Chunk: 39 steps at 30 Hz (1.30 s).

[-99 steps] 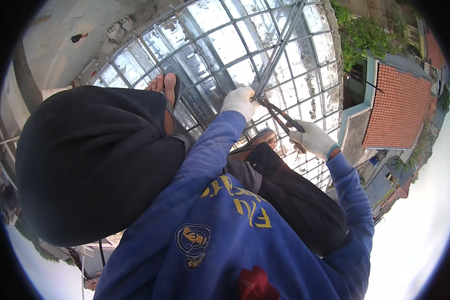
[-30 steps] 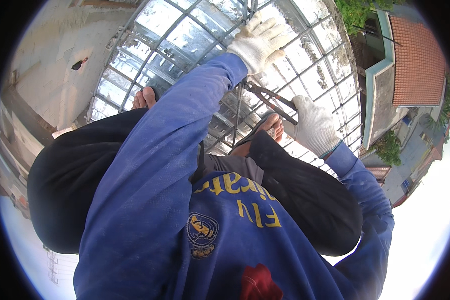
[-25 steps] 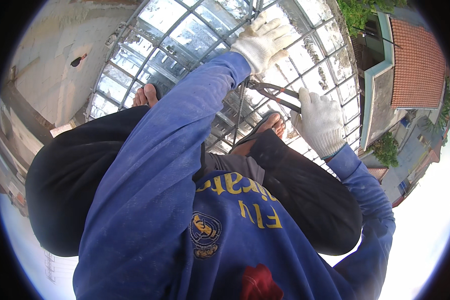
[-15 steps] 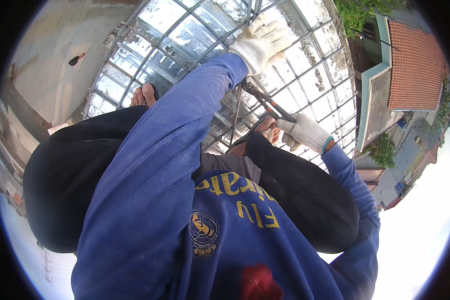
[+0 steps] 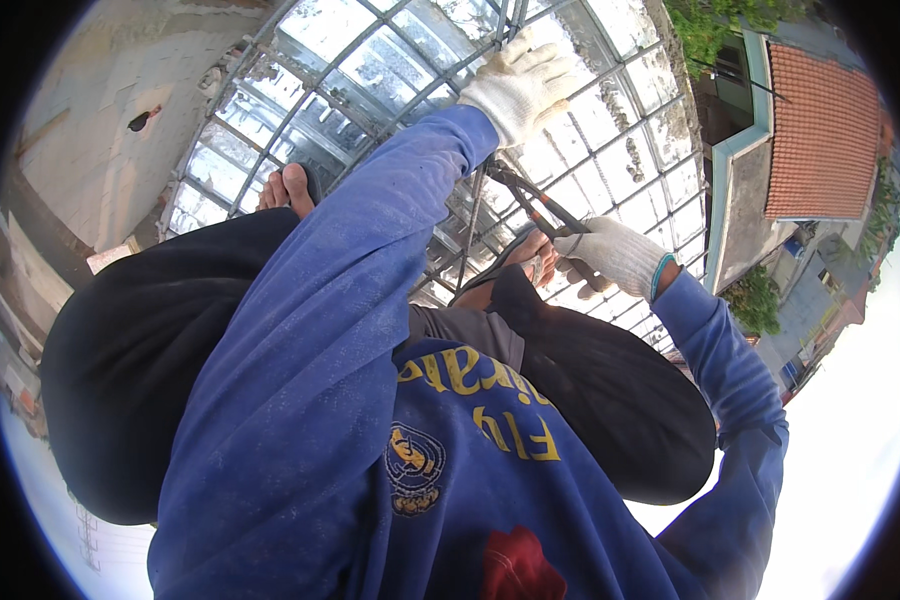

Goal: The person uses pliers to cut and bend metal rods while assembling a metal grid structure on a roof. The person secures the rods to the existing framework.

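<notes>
My right hand (image 5: 610, 252), in a white knit glove, closes round the handles of dark pincers (image 5: 536, 198) with orange marks. The handles stand slightly apart. The pincers' head reaches a bar crossing below my left wrist; what the jaws touch is too small to make out. My left hand (image 5: 522, 85), in a similar glove, lies with fingers stretched out over the steel rebar grid (image 5: 595, 155), close to upright bars (image 5: 508, 25). Its palm side is hidden. A thin bar (image 5: 473, 215) slants down from the crossing towards my lap.
Under the grid lie shiny sheets (image 5: 370, 75). My bare foot (image 5: 288, 190) and sandalled foot (image 5: 532, 258) rest on the grid, knees spread wide. A rough wall (image 5: 120, 120) rises at left. Beyond the right edge are a tiled roof (image 5: 820, 130) and greenery (image 5: 715, 25).
My right hand has shifted slightly right, and the pincers' handles have turned a little with it. The left hand stays almost in the same place.
</notes>
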Tool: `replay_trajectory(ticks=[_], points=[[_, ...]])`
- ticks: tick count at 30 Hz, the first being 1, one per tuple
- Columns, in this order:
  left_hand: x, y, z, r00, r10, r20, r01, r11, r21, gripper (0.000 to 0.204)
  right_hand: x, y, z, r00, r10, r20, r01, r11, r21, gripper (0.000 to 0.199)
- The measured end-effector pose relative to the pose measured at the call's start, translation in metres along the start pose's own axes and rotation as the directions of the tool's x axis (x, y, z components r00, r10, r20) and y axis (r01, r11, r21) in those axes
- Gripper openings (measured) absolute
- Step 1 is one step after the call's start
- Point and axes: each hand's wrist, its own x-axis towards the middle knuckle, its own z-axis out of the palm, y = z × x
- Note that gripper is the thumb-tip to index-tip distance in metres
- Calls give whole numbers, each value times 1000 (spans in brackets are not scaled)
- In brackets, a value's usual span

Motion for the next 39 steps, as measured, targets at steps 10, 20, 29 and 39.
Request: replay_trajectory(ticks=[10, 20, 29, 39], points=[[-2, -1, 0, 1000, -11, 1, 11, 1000, -29, 40, 9, -27, -26, 997, 71, 18, -64, 964, -259, 48], [4, 0, -4, 1000, 9, 1, -9, 1000, -28, 33, 12, 21, -12, 990, 42, 135, -48, 998, 42, 44], [-1, -1, 3, 995, 5, -96, -7, 1000, -17, 31, -8, 14, -11, 543, -811, -219, -47, 231, -972, 46], [2, -3, 6, 999, 18, -51, -18, 1000, -11, 33, 23, 34, -17, 981, 158, 110, -165, 985, 57, 41]])
